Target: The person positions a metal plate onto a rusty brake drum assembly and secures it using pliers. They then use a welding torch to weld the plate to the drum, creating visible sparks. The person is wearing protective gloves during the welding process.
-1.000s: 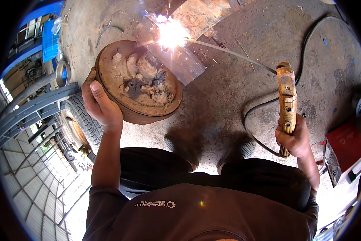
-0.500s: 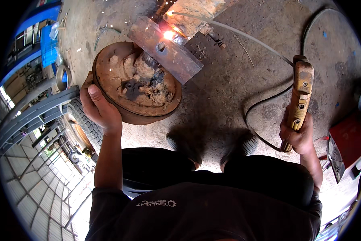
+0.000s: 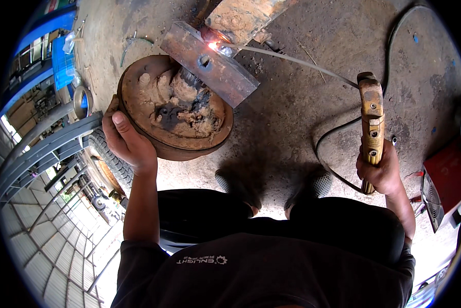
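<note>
My right hand (image 3: 380, 168) is wrapped round a brass-coloured welding electrode holder (image 3: 372, 115). A long grey welding rod (image 3: 297, 61) runs from its head to a glowing spot at the joint between a steel plate with a round hole (image 3: 223, 74) and a rusty beam (image 3: 243, 18). My left hand (image 3: 129, 138) grips the rim of a rusty, dirt-caked brake drum (image 3: 153, 123), thumb up and the other fingers partly hidden behind the edge. The plate lies across the drum's far right side.
A black cable (image 3: 320, 136) loops over the concrete floor from the holder. At the right stands a red machine (image 3: 448, 172). A tyre (image 3: 110, 156) and grey steel framing (image 3: 51, 149) are at the left. My shoes (image 3: 320, 184) are just below the drum.
My right hand has shifted the holder slightly left. The rod tip has moved from the beam down to the plate joint, and fewer sparks fly. My left hand stays at the drum.
</note>
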{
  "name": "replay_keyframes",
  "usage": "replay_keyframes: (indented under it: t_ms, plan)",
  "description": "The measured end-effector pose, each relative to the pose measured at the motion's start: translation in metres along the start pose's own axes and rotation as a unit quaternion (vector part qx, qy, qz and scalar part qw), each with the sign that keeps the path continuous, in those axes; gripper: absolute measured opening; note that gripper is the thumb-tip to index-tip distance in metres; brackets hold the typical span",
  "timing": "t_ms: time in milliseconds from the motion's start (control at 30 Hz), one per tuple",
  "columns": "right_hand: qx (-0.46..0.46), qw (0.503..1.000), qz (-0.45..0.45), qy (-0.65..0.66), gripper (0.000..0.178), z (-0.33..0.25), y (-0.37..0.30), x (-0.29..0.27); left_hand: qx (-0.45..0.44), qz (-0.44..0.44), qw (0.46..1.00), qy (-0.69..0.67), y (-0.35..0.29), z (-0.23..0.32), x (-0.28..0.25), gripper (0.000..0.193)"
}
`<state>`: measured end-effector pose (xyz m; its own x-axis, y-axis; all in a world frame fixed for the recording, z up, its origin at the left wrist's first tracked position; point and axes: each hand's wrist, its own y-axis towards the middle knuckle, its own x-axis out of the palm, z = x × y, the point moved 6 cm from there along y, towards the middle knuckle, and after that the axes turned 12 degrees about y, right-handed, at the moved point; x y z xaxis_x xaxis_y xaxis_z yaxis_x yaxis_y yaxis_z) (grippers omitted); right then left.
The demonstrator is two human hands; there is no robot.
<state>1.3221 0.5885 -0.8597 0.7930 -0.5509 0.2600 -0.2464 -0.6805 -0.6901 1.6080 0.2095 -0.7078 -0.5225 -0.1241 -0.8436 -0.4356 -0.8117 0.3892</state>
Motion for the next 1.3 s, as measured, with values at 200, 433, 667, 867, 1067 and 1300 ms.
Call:
replay_keyframes:
  t_ms: [200,433,667,867,1067,1300]
  plan:
    - [-0.006,1.0,-0.009,-0.024,0.022,0.0,0.001,0.001,-0.002,-0.006,1.0,0.008,0.0,-0.001,-0.001,0.046]
    - [0.007,1.0,-0.012,0.021,0.021,0.0,0.003,0.003,-0.003,-0.004,1.0,0.009,0.0,0.0,-0.002,0.046]
    - [0.015,1.0,-0.005,-0.008,0.021,0.001,0.005,0.004,0.023,-0.006,1.0,-0.014,0.001,0.004,0.002,0.045]
    - [0.017,1.0,-0.02,0.0,0.022,0.003,0.004,0.002,0.029,0.005,1.0,0.0,0.002,0.001,0.002,0.052]
    - [0.003,0.999,-0.036,0.019,0.022,0.0,0.004,0.005,0.032,0.008,0.999,0.022,0.001,0.0,0.0,0.05]
    - [-0.067,0.997,-0.014,0.044,0.017,-0.015,0.005,0.015,0.027,0.01,0.999,0.023,0.001,-0.001,0.002,0.048]
